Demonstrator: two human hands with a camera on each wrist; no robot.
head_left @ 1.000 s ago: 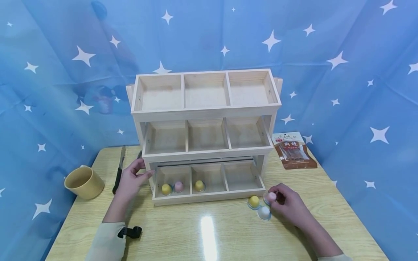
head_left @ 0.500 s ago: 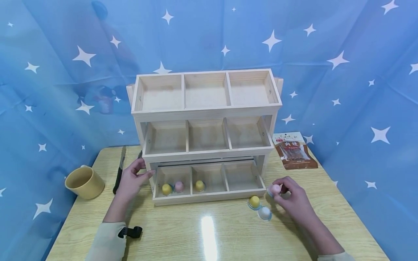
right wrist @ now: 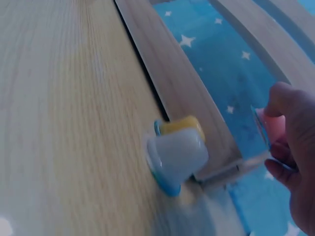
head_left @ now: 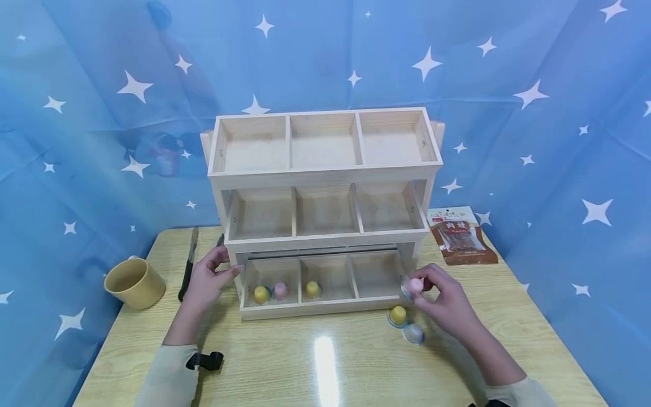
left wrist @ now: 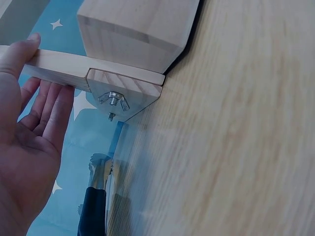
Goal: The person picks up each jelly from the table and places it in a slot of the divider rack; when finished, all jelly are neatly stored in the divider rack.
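My left hand [head_left: 205, 282] holds the left upright of a three-tier wooden rack [head_left: 325, 178], thumb on one side and fingers on the other in the left wrist view. A pink jelly cup [head_left: 415, 286] is pinched by my right hand [head_left: 448, 302] at the front right corner of the bottom tray, above the table. Just below it, a yellow jelly cup [head_left: 398, 315] and a white jelly cup [right wrist: 178, 153] stand together on the table. Inside the bottom tray, the left compartment has a yellow cup [head_left: 261, 294] and a pink cup [head_left: 280, 290]; another yellow cup [head_left: 312, 289] sits in the middle one.
To the left stand a tan mug [head_left: 135, 284] and a knife with a black handle [head_left: 186, 278]. A brown and white food packet [head_left: 461, 237] lies right of the rack. Behind everything hangs a blue star-patterned cloth [head_left: 325, 56].
My right hand has lifted the pink jelly cup from beside the yellow and white ones, then moved it left to the tray's right end. The left hand keeps its hold on the rack.
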